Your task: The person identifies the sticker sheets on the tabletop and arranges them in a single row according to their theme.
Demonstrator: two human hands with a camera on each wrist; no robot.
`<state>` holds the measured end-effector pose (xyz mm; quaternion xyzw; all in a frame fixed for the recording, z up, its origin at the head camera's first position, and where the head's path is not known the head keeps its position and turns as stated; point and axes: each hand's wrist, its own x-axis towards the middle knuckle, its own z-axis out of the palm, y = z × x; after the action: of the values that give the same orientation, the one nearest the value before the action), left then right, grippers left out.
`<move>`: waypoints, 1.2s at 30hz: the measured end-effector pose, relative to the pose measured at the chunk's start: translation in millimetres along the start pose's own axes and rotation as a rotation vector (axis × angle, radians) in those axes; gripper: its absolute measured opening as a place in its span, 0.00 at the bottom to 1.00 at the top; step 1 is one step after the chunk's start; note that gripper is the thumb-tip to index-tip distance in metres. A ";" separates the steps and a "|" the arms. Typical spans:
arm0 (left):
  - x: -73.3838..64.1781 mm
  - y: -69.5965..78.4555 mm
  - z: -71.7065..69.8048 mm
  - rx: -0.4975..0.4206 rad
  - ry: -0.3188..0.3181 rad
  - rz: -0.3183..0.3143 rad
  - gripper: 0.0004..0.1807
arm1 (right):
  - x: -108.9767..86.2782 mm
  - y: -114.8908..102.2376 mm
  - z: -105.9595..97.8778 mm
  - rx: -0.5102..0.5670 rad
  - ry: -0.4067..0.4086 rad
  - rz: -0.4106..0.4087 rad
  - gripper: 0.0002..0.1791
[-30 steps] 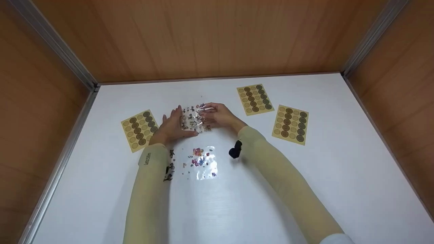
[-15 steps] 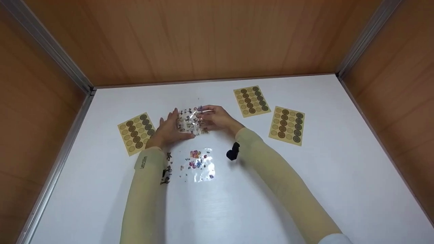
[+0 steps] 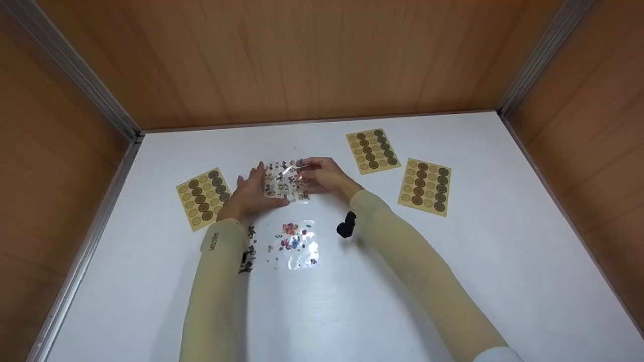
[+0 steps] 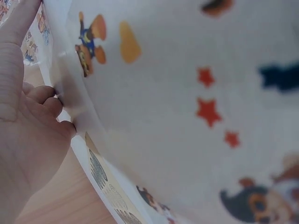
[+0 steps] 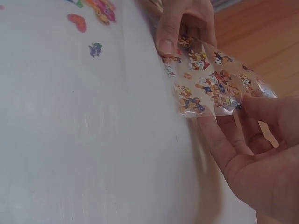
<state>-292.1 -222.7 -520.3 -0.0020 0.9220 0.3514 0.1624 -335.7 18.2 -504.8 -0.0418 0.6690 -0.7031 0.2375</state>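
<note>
Between my two hands is a small transparent sticker sheet printed with little cartoon figures. My left hand grips its left side, the thumb lying along the near edge toward the near corner. At the right side my right hand pinches the sheet, the thumb on top and the fingers underneath in the right wrist view. The sheet's near edge is raised off the table there. In the left wrist view, part of the left hand shows beside a larger sheet with cartoon dogs and red stars.
Nearer the body lies another transparent sheet with colourful stickers; dark figures beside it are partly under the left sleeve. Yellow sheets of round stickers lie at left, back right and right. Wooden panels enclose the white table.
The head view has shifted slightly. Both hands keep hold of the sticker sheet in nearly the same place, and its shine has changed a little.
</note>
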 end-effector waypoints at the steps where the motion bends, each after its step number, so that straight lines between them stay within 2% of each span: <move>1: -0.2 0.3 -0.2 -0.002 -0.001 -0.004 0.80 | 0.1 0.0 0.7 0.009 0.006 0.001 0.15; 6: -5.6 5.1 -0.4 -0.040 -0.003 0.002 0.78 | -1.5 -2.0 3.0 0.048 0.023 0.017 0.15; 13: -11.8 12.2 -6.3 -0.242 -0.037 0.105 0.73 | -7.2 -8.6 -5.8 0.039 0.038 0.037 0.15; 16: -12.5 16.1 -11.2 -0.257 -0.010 0.147 0.65 | -10.1 -11.7 -11.2 0.044 0.037 0.048 0.15; 19: -14.2 23.6 -14.4 -0.282 0.013 0.176 0.53 | -14.0 -14.2 -17.5 0.066 0.035 0.052 0.15; 23: -16.5 36.3 -13.6 -0.437 -0.004 0.212 0.37 | -22.0 -16.3 -26.4 0.106 0.026 0.035 0.16; 27: -22.5 49.5 -9.7 -0.569 -0.012 0.220 0.28 | -33.0 -18.7 -35.0 0.118 0.014 0.028 0.20; 31: -32.5 62.3 -4.9 -0.587 -0.013 0.225 0.27 | -45.6 -22.8 -44.5 0.107 0.013 0.026 0.24; 36: -44.4 79.1 4.9 -0.610 -0.020 0.227 0.25 | -67.2 -28.1 -56.6 0.144 -0.005 0.022 0.25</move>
<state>-257.9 -164.9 -459.1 0.0555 0.7671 0.6272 0.1231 -305.4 96.3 -466.2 -0.0193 0.6165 -0.7466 0.2494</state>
